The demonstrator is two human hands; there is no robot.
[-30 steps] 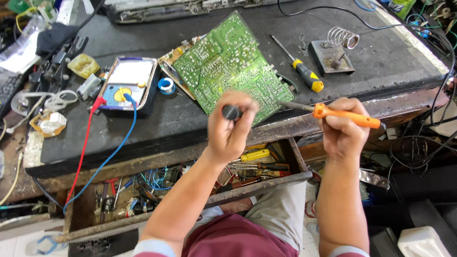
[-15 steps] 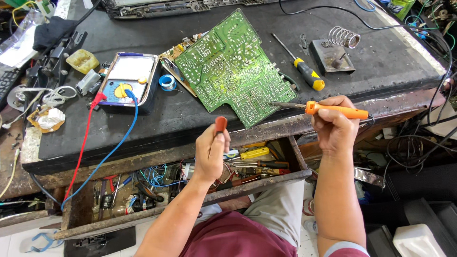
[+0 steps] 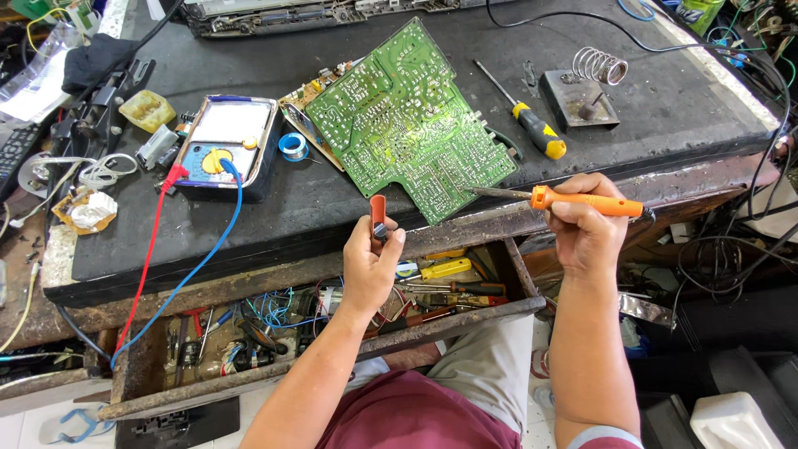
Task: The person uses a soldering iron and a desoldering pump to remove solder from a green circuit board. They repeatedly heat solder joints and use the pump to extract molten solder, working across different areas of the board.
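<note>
My left hand (image 3: 371, 264) grips a small tool with a red handle (image 3: 378, 212), held upright at the bench's front edge, just below the green circuit board (image 3: 407, 125). My right hand (image 3: 586, 229) holds an orange-handled soldering iron (image 3: 582, 201), its metal tip (image 3: 490, 192) pointing left toward the board's lower right corner. The board lies solder side up on the dark bench top (image 3: 665, 108).
A multimeter (image 3: 224, 145) with red and blue leads sits left of the board, a solder spool (image 3: 293, 146) beside it. A yellow-handled screwdriver (image 3: 532, 125) and a coil iron stand (image 3: 586, 87) lie to the right. An open drawer (image 3: 274, 324) of tools and wires is below the bench.
My left hand has dropped from over the board to the bench edge and now shows a red-handled tool upright. The soldering iron moved slightly lower and left, tip nearer the board.
</note>
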